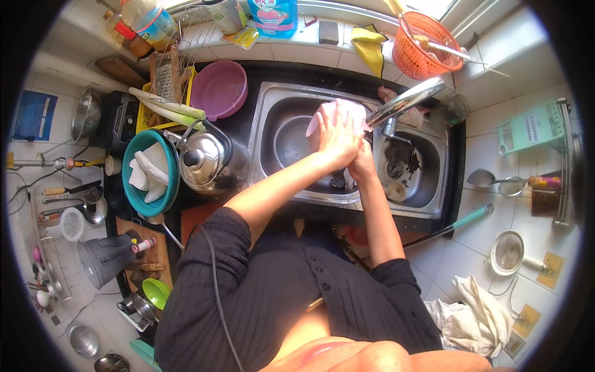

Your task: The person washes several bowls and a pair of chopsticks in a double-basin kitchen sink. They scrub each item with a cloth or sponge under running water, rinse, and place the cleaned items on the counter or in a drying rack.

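Observation:
Over the left basin of a double steel sink (pixel 257 139), both hands hold a pale pink bowl-like container (pixel 352 111) near the faucet's spout. My left hand (pixel 338 142) lies across its side with fingers spread. My right hand (pixel 363 160) touches it from the lower right; its fingers are partly hidden. The chrome faucet (pixel 404 103) reaches in from the upper right. Beneath the hands, a round metal bowl (pixel 290 142) rests in the left basin. The right basin holds dark scraps (pixel 403 156) and a pale round piece (pixel 396 190).
A steel kettle (pixel 202 160), a teal basket (pixel 128 186) with white cloths and a pink basin (pixel 221 90) stand left of the sink. An orange basket (pixel 425 46) sits on the back ledge. A teal-handled tool (pixel 472 216) lies at the right.

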The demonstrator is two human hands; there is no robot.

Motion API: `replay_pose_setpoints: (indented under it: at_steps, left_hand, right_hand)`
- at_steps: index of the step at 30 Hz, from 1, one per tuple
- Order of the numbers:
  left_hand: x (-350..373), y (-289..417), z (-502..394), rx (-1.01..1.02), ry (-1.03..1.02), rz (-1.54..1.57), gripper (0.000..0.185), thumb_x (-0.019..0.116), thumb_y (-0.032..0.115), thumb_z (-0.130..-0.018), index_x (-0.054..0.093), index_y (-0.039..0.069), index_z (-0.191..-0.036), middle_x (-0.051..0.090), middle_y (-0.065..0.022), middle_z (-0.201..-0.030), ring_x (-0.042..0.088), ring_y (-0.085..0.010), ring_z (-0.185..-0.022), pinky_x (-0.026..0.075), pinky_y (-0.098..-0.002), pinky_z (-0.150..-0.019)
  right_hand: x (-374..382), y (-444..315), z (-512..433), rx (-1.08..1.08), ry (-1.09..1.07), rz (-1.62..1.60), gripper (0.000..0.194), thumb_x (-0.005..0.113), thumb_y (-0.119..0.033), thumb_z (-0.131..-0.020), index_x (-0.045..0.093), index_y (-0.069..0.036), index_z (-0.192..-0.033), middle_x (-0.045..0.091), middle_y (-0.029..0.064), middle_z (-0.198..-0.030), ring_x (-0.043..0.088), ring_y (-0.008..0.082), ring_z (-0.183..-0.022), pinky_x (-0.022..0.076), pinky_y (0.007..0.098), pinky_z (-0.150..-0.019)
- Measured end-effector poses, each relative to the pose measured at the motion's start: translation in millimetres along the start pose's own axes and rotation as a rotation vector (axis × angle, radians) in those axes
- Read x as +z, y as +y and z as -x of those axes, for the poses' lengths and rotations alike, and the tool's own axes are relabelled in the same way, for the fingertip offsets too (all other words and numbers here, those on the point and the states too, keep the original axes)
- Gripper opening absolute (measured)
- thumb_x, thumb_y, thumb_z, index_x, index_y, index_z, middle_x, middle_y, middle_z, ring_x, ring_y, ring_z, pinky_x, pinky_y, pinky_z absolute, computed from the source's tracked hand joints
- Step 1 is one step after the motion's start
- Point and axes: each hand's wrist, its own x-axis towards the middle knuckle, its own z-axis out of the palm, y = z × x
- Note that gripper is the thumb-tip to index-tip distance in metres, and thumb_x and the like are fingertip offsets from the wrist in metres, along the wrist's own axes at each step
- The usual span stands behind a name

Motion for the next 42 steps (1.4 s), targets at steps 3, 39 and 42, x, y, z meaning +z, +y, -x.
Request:
replay_pose_setpoints:
  at_steps: [3, 39, 42]
  left_hand:
    - [-12, 2, -35, 0.265, -0.026, -0.215, 0.051, 0.049, 0.037, -0.090, 0.052, 0.001, -0.126, 0.043, -0.0221, -0.137, 0.037, -0.0436, -0.127, 0.027, -0.0558, -0.105]
    - [62, -31, 7, -0.466, 0.230, 0.729, 0.101, 0.080, 0.048, -0.060, 0.033, 0.008, -0.140, 0.037, -0.0324, -0.133, 0.035, -0.0399, -0.129, 0.032, -0.0440, -0.106]
    - [60, -51, -2, -0.619, -0.008, 1.146, 0.099, 0.078, 0.037, -0.060, 0.028, 0.004, -0.140, 0.042, -0.0274, -0.131, 0.046, -0.0379, -0.119, 0.041, -0.0426, -0.099]
  right_hand:
    - [-1, -10, 16, 0.058, 0.000, 0.185, 0.033, 0.064, -0.007, -0.085, 0.054, 0.006, -0.113, 0.064, 0.0118, -0.103, 0.062, 0.0188, -0.090, 0.0520, 0.0321, -0.078]
    - [-19, 12, -11, 0.055, 0.110, 0.658, 0.023, 0.050, 0.004, -0.081, 0.063, 0.004, -0.100, 0.066, 0.0089, -0.093, 0.064, 0.0156, -0.080, 0.0513, 0.0283, -0.071]
    - [4, 33, -8, -0.053, 0.176, 0.736, 0.021, 0.048, 0.001, -0.082, 0.063, 0.005, -0.096, 0.065, 0.0074, -0.081, 0.061, 0.0170, -0.070, 0.0493, 0.0308, -0.062]
